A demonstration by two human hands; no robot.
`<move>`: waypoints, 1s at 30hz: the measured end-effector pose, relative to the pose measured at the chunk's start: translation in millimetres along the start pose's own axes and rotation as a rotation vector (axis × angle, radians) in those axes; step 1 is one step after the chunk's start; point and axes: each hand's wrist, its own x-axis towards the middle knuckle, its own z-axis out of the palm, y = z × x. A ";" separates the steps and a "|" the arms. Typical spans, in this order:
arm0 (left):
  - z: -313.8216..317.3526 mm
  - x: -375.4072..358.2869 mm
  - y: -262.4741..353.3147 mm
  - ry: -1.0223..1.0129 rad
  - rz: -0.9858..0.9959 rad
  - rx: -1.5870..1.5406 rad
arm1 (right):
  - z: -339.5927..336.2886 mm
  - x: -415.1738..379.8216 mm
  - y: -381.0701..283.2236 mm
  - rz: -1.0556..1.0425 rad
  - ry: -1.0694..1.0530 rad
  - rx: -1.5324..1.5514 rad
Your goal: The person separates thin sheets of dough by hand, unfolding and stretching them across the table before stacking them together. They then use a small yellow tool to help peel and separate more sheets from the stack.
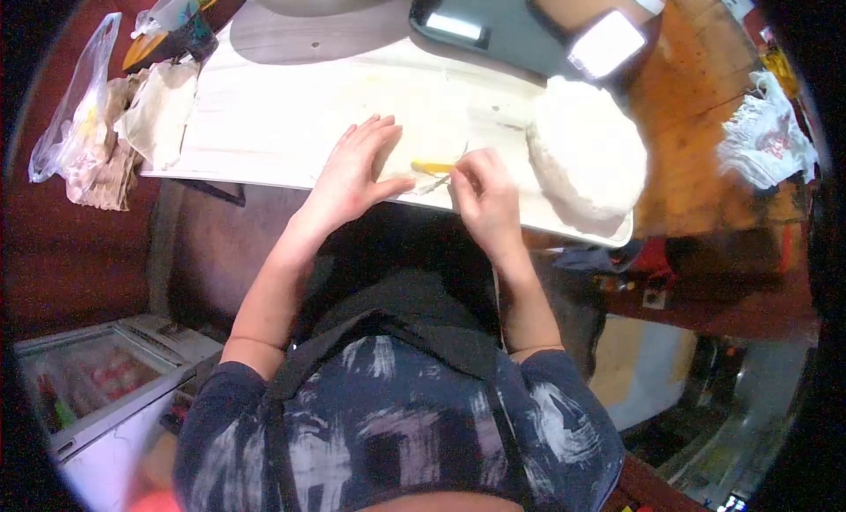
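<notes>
Right now I see the right hand (483, 195) pinched shut on a yellow-handled tool (432, 167), its long axis lying across the pale surface (264, 124), handle pointing toward the left hand (357, 168). That hand lies flat, fingers spread (holding nothing), with the dough mound (586, 155) nearby.
</notes>
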 end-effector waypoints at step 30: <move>-3.4 -4.6 13.2 -0.025 0.101 -0.290 | -19.7 -22.0 -3.9 -0.336 0.181 -0.163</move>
